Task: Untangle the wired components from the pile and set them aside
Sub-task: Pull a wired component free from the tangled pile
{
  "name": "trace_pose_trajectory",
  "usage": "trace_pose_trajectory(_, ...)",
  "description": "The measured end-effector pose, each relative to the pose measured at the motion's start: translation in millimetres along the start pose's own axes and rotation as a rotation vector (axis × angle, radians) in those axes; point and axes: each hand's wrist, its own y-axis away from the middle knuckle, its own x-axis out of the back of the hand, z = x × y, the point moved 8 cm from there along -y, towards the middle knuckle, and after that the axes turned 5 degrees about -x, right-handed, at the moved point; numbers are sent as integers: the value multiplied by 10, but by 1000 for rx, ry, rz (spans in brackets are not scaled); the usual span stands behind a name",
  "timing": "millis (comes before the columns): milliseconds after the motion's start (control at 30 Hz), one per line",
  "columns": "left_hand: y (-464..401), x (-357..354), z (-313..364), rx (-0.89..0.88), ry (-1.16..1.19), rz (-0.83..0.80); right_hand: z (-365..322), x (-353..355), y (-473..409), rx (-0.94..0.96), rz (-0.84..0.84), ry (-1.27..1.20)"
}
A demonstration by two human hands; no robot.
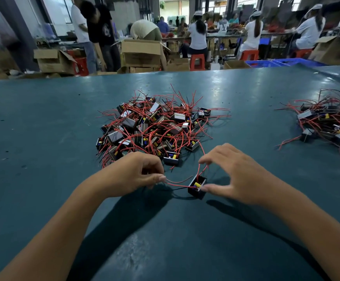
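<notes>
Just below frame centre, 1 black component sits tilted, open face up, long axis running lower left to upper right; the right hand pinches it and a red wire; the left hand pinches its wires; the pile lies just above; a second heap sits at right on the green table.

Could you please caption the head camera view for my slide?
Left hand pinches a red wire while right hand holds its black component, just clear of the tangled pile.
</notes>
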Motion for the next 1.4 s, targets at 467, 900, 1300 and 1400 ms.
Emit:
trace_pose_trajectory(467,47,59,228,-140,112,79,109,-116,-25,-18,-151,139)
trace_pose_trajectory(900,23,-34,477,-275,-201,72,281,-14,30,-83,-232,168)
trace_pose_trajectory(1300,40,-5,392,-228,-120,82,295,-22,53,-131,-297,63)
trace_pose_trajectory(1400,54,-24,363,-204,-69,10,279,-10,53,-125,-299,66)
